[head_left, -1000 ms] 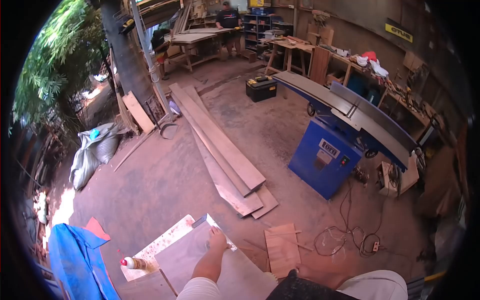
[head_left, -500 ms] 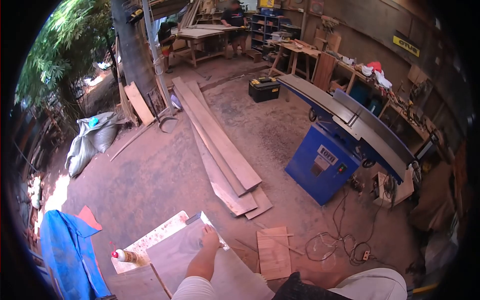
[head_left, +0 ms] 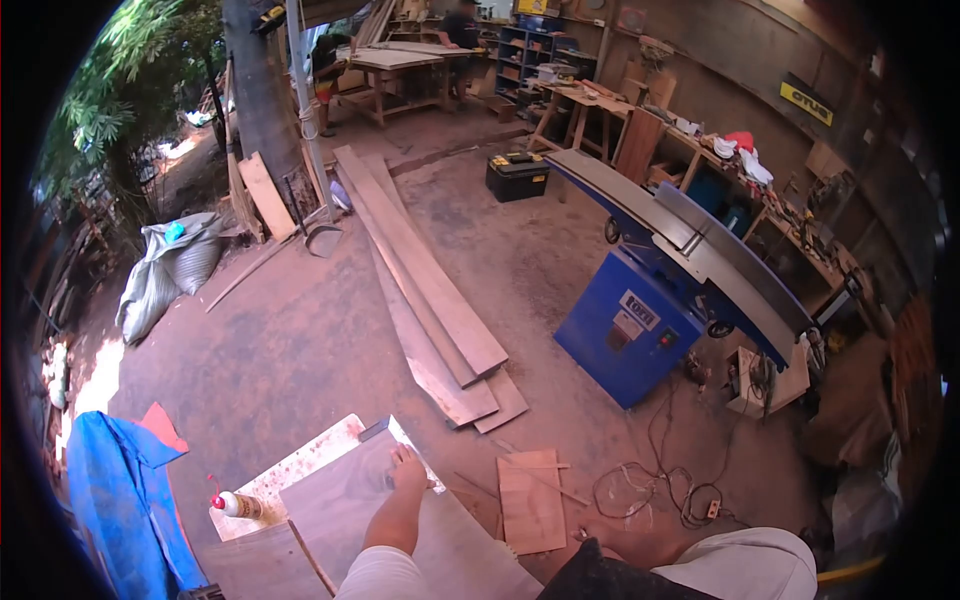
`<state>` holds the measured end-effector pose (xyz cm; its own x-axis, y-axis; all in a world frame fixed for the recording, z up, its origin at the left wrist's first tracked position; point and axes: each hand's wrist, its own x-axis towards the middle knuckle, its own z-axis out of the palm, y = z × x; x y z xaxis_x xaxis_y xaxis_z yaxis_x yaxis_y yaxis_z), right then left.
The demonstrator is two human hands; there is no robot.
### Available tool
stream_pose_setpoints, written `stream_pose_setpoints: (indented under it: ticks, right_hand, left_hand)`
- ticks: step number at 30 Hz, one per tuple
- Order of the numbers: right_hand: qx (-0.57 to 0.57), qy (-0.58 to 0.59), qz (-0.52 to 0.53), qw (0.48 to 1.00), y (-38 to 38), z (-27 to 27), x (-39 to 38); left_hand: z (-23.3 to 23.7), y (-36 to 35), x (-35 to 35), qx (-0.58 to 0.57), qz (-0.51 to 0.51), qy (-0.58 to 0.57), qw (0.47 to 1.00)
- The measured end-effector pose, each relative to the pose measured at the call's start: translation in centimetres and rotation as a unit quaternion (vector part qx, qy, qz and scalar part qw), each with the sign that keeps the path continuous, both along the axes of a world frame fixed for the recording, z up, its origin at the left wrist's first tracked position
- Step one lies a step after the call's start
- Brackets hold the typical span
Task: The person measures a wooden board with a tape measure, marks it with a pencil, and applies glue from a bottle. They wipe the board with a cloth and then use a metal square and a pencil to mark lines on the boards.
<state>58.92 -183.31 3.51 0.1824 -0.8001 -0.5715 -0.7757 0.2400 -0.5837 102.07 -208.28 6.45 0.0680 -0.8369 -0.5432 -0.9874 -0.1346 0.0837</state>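
Observation:
My left hand (head_left: 406, 466) lies on the brown wooden panel (head_left: 345, 485), close to its far right edge, with its fingers apart and nothing gripped in them. A metallic-looking strip (head_left: 418, 455) runs along that edge beside the fingers. Under the panel, a white board (head_left: 300, 460) with reddish stains sticks out on the left. On it a glue bottle with a red cap (head_left: 240, 505) leans over. A second wooden piece (head_left: 260, 565) sits at the lower left. My right hand is not in view.
Long planks (head_left: 430, 290) lie on the floor ahead. A blue machine (head_left: 630, 325) stands to the right, with cables (head_left: 660, 490) on the floor. A small wooden board (head_left: 533, 500) lies right of the panel. Two people (head_left: 460, 35) are at the far worktable (head_left: 390, 58).
The whole view has shifted slightly, so most things appear a little further left. My left hand stays at the same edge of the panel.

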Motion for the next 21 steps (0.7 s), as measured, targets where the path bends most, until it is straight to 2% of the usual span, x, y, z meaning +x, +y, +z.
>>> stream_pose_setpoints:
  ticks: [6, 8, 12, 17, 21]
  right_hand:
    - [-0.059, -0.060, -0.026, 0.996, 1.8, 0.8, 0.7]
    - [-0.069, 0.002, 0.001, 0.998, 2.6, 0.4, 0.1]
    - [-0.016, -0.032, -0.023, 0.999, 4.4, 1.5, -0.6]
    - [-0.022, 0.000, -0.041, 0.999, 7.1, 0.1, -1.7]
    - [-0.027, 0.043, -0.020, 0.998, 8.0, 1.7, -2.4]
  left_hand:
    - [-1.3, 0.3, 0.2, -0.043, -0.022, -0.009, 0.999]
    - [-0.8, 0.3, -0.1, -0.033, -0.038, -0.034, 0.998]
    - [-1.3, 0.9, 0.0, -0.048, -0.059, -0.054, 0.996]
    - [-0.9, 2.4, 0.1, -0.073, -0.049, -0.023, 0.996]
    - [-1.0, 3.6, -0.1, -0.111, -0.056, -0.029, 0.992]
